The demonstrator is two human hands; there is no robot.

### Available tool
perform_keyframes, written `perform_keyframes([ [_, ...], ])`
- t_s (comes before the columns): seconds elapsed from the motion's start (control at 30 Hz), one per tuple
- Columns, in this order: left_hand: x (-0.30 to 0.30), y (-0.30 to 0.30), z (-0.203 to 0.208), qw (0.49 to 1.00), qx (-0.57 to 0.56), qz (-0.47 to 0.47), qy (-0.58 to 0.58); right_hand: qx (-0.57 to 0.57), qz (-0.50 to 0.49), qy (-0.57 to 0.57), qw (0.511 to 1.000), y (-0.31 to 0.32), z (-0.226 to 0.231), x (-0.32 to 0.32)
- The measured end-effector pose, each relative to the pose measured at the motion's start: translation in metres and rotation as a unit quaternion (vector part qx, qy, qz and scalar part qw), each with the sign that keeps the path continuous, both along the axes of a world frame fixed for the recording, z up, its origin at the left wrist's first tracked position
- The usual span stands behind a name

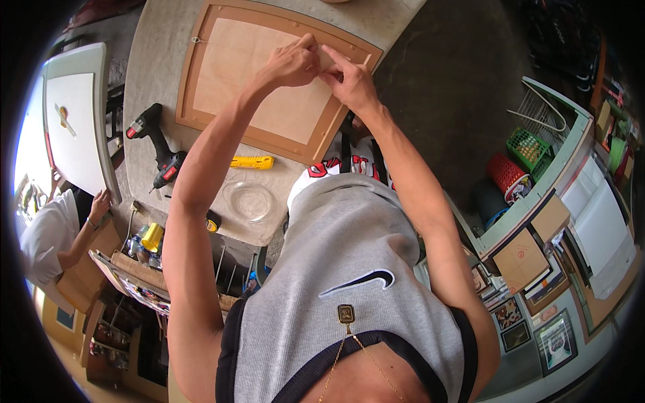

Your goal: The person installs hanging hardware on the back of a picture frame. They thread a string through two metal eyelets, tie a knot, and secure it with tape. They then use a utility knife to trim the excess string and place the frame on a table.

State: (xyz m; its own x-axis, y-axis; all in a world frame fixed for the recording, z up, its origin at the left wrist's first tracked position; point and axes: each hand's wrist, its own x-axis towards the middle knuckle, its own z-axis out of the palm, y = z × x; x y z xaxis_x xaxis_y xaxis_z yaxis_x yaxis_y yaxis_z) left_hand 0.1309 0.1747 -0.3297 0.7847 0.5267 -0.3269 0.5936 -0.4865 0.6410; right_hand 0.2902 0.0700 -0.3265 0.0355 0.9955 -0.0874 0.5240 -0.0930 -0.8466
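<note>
A picture frame (242,138) with a brown border lies face down on the table, its pale backing panel (232,74) showing. Both hands meet over its right side. My left hand (295,62) is closed, fingers curled and pinched together. My right hand (353,82) has its index finger stretched toward the left fingertips, its thumb and other fingers bent in. Whatever the fingertips hold is too small to make out. At the frame's left border sits a small light loop (196,40), from which a faint thin line runs toward my hands.
Left of the frame lies a black and red cordless drill (161,151). Nearer are a yellow utility knife (252,162), a clear coil of line (248,201) and a tape measure (213,221). Another person (54,232) touches a white-topped table (74,127) at far left. Crowded shelves (537,221) stand right.
</note>
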Motion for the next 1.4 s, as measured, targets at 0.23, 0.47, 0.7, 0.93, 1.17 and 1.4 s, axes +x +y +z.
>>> perform_keyframes([
  [0.23,0.002,0.002,0.002,0.999,-0.019,-0.015,0.031,0.137,-0.001,-0.08,0.987,-0.005,-0.009,-0.012],
  [0.47,-0.001,0.004,0.0,0.999,-0.039,-0.006,0.016,0.161,-0.052,-0.135,0.976,-0.005,-0.01,-0.015],
  [0.7,-0.005,0.005,0.001,0.999,-0.05,0.005,-0.008,0.094,-0.099,-0.068,0.988,-0.013,-0.01,-0.018],
  [0.93,-0.004,0.003,0.001,1.0,-0.022,-0.002,-0.012,0.041,-0.13,0.011,0.991,-0.01,-0.008,-0.019],
  [1.17,-0.001,0.001,-0.003,1.0,-0.002,-0.001,0.01,0.189,-0.04,-0.134,0.972,-0.015,-0.016,-0.02],
  [1.4,-0.002,-0.001,-0.005,1.0,0.001,0.003,0.007,0.08,-0.03,-0.011,0.996,-0.015,-0.004,-0.01],
])
